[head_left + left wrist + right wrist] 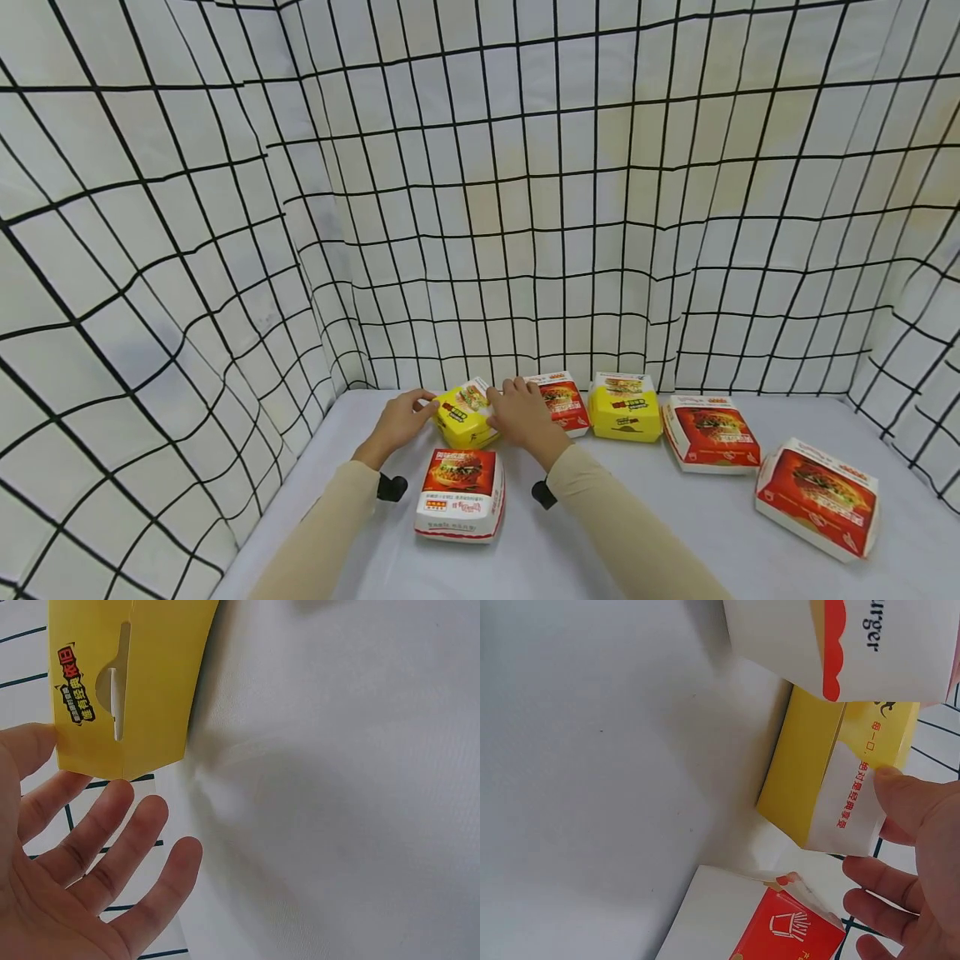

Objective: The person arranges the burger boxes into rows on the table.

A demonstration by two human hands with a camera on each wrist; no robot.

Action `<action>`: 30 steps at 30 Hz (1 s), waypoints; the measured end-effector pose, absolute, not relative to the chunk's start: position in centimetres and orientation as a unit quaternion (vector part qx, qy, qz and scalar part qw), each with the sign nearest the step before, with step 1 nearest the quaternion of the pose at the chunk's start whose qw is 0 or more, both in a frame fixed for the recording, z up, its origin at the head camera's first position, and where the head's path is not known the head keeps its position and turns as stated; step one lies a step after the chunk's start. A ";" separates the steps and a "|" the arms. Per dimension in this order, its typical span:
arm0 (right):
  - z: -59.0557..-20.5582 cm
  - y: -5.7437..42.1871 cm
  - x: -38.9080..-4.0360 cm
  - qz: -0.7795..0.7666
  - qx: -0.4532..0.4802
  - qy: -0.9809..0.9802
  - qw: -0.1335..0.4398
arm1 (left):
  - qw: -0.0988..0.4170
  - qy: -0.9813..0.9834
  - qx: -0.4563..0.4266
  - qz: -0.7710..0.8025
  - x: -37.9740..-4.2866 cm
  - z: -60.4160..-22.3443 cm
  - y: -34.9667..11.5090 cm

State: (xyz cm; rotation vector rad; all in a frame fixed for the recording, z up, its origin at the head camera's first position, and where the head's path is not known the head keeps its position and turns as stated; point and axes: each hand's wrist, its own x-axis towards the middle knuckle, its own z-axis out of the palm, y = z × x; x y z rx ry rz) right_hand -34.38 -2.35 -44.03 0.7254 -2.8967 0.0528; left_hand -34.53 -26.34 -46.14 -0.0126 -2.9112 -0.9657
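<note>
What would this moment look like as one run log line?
left hand: touches yellow burger box | right hand: holds same box, thumb on its side | red burger box: nearest the person | surface: white table

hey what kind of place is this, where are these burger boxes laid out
Probably a staged recording booth rather than a restaurant: white cloth with a black grid walls in a white table, and only burger boxes lie there, such as the yellow box between the left hand and right hand.
</note>
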 end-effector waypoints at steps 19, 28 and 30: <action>-44.1 -1.3 -34.6 -0.001 0.260 -0.962 0.085 | 0.008 -0.938 -0.017 -0.347 -33.9 -46.2 -25.7; -43.9 -1.1 -34.3 -0.001 0.271 -0.959 0.087 | -0.021 -0.934 -0.007 -0.358 -33.8 -46.4 -25.5; -43.8 -1.0 -34.2 -0.001 0.272 -0.958 0.088 | -0.030 -0.930 -0.007 -0.366 -33.8 -46.5 -25.5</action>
